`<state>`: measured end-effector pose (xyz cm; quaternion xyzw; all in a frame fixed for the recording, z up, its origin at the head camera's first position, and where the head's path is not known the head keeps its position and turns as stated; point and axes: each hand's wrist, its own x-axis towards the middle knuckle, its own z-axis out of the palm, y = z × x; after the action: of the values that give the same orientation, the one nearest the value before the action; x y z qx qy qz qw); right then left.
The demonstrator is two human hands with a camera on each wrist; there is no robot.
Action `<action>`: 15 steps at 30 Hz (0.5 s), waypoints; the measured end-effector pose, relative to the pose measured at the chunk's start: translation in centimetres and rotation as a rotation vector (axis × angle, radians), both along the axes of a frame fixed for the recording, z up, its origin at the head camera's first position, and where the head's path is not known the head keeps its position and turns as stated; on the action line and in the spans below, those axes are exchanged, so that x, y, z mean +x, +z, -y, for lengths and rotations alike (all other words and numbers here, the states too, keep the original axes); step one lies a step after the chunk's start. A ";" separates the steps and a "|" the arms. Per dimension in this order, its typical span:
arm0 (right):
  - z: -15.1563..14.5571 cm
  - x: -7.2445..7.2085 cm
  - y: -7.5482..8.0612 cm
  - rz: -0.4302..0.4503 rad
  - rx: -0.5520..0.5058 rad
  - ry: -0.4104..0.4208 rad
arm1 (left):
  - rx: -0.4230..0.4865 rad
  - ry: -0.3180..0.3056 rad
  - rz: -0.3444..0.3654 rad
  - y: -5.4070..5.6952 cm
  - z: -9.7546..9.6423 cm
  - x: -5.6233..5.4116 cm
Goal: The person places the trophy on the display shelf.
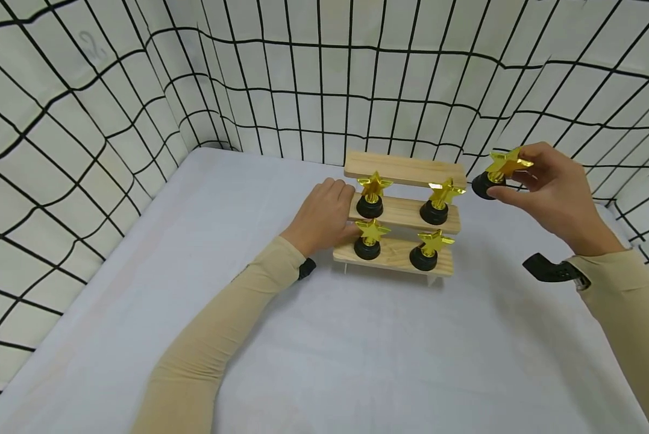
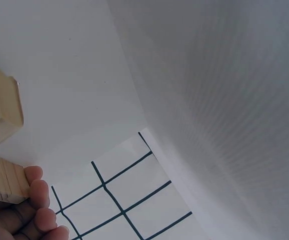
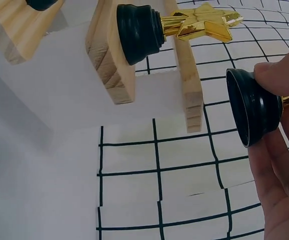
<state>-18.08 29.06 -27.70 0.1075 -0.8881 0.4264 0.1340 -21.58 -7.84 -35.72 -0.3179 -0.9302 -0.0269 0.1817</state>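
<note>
A three-step wooden display stand (image 1: 405,167) stands on the white surface. Gold star trophies on black bases occupy its two lower steps: one trophy (image 1: 370,196) and another (image 1: 437,202) on the middle, a trophy (image 1: 369,240) and a further one (image 1: 428,250) on the lowest. My left hand (image 1: 325,216) grips the stand's left end; in the left wrist view its fingertips (image 2: 39,192) curl at a plank's end. Right of the top step, my right hand (image 1: 557,193) pinches a star trophy (image 3: 254,107) by its base, tilted and held in the air.
White walls with a black grid (image 1: 324,72) rise behind and at both sides of the white-covered table (image 1: 357,349). The stand sits near the back wall. A dark strap device (image 1: 552,268) is on the right wrist.
</note>
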 end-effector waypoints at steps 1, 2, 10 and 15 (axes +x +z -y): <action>0.2 -0.2 0.1 0.000 -0.005 -0.002 | 0.004 -0.001 -0.003 0.0 0.0 0.0; 0.4 -0.4 0.2 -0.003 -0.005 -0.005 | 0.006 -0.001 -0.007 0.0 0.0 0.0; 1.8 -2.0 0.8 -0.040 -0.092 0.026 | 0.004 0.012 -0.006 0.0 0.0 0.1; 2.2 -2.8 1.0 -0.044 -0.084 0.019 | 0.014 0.004 -0.004 -0.1 -0.1 0.1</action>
<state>-20.85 26.90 -26.71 0.1197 -0.8651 0.4622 0.1537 -21.51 -7.76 -35.82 -0.3146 -0.9303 -0.0323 0.1860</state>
